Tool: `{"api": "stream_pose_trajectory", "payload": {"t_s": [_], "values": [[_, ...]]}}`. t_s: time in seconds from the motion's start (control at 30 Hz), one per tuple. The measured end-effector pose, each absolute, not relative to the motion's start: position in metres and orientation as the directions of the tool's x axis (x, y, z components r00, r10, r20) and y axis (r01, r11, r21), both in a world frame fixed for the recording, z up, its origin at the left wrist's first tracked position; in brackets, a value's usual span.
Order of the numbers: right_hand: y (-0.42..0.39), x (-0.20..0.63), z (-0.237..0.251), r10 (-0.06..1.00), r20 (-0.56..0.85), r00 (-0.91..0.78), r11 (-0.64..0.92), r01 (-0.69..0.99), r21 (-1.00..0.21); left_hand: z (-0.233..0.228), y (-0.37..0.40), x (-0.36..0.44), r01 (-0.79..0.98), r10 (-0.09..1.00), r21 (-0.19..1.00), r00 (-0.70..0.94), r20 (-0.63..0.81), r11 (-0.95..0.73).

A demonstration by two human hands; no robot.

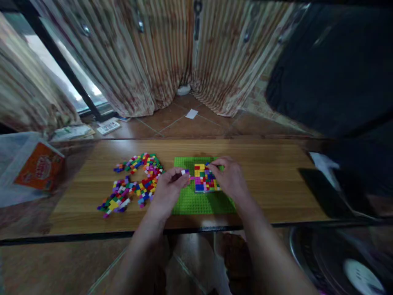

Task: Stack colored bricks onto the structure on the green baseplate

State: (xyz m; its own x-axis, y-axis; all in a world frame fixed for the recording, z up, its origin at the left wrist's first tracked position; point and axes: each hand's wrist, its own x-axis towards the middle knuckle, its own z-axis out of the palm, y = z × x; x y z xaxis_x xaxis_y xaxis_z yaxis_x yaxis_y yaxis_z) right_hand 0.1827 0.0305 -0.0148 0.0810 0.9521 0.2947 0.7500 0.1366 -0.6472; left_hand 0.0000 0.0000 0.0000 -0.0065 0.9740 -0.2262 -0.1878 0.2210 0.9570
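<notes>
Both forearms reach over the tabletop (270, 172) edge. Left hand (168, 189) pinches a small white brick (183, 172), loose bricks (135, 182) lying just left of it. Right hand (231, 178) fingertips press the brick patch (205, 179) on the green baseplate (201, 203) between both hands.

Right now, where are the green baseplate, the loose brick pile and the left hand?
green baseplate (199, 205): head view, bare studded area near its front edge.
loose brick pile (135, 184): head view, middle of the scattered bricks.
left hand (168, 191): head view, back of the hand.
</notes>
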Motion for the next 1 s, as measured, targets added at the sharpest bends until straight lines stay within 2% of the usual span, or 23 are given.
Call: {"api": "stream_pose_trajectory", "payload": {"t_s": [0.47, 0.7, 1.0], "values": [[0.027, 0.182, -0.019, 0.939, 0.345, 0.006, 0.225, 0.748, -0.625, -0.002, 0.001, -0.001, -0.203, 0.977, 0.957, -0.008, -0.215, 0.209], [0.028, 0.194, -0.021, 0.927, 0.375, -0.011, 0.285, 0.67, -0.685, -0.005, 0.001, -0.003, -0.213, 0.976, 0.954, -0.002, -0.216, 0.21], [0.03, 0.19, -0.029, 0.957, 0.287, -0.042, 0.25, 0.62, -0.744, -0.007, 0.001, -0.003, -0.198, 0.981, 0.961, 0.0, -0.196, 0.192]]}}
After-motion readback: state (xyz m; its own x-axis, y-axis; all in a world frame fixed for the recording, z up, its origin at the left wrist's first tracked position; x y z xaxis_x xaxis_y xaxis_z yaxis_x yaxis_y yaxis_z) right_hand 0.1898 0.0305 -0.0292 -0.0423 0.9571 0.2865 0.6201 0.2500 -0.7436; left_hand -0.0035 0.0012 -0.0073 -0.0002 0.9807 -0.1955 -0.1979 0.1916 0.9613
